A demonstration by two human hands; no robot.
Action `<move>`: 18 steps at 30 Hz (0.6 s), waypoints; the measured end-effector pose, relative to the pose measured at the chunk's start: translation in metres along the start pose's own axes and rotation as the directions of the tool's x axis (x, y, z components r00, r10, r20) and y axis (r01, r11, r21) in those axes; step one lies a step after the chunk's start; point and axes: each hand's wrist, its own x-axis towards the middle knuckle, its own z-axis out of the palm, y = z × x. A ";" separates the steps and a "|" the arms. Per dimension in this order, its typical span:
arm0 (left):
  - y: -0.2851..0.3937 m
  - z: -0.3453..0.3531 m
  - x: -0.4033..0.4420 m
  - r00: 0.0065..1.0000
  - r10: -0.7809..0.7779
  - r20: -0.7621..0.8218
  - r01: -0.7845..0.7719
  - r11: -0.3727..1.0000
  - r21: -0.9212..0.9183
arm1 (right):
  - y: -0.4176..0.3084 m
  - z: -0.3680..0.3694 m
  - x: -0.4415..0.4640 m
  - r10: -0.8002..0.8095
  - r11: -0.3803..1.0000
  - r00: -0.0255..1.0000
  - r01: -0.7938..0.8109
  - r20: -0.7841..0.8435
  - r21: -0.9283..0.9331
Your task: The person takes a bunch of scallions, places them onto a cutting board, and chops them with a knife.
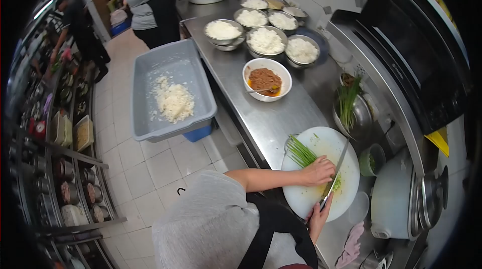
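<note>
I see right fingers (pixel 325 210) wrapped round the handle of a knife (pixel 341 161), left fingers (pixel 326 167) holding spring onions (pixel 301 152) on a round white board (pixel 306 199), atop a steel bench (pixel 241 104) beside a tiled floor (pixel 138 183). Over the board, the knife slants tip up-right; the onions point up-left.

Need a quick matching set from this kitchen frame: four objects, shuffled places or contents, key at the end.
1. long-bladed metal knife
2. bundle of long green stalks
3. grey rectangular plastic tub
4. crumpled pink cloth

A. contains a crumbly white heap
B. on the steel counter
C. under the left hand, on the round white cutting board
D. gripped in the right hand

Pairs: 1-D, 2-C, 3-A, 4-B
</note>
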 end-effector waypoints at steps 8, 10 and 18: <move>0.001 0.001 -0.001 0.998 0.034 0.052 -0.035 0.999 0.021 | 0.000 -0.003 0.002 -0.019 1.000 0.999 0.019 0.044 0.003; 0.001 0.002 -0.003 0.994 0.110 0.003 -0.110 0.994 0.003 | -0.003 -0.002 0.002 -0.022 1.000 0.998 0.021 0.054 0.009; 0.003 -0.007 0.000 0.993 0.107 0.050 -0.105 0.994 -0.038 | 0.001 -0.004 0.004 -0.019 0.999 0.998 0.017 0.055 0.052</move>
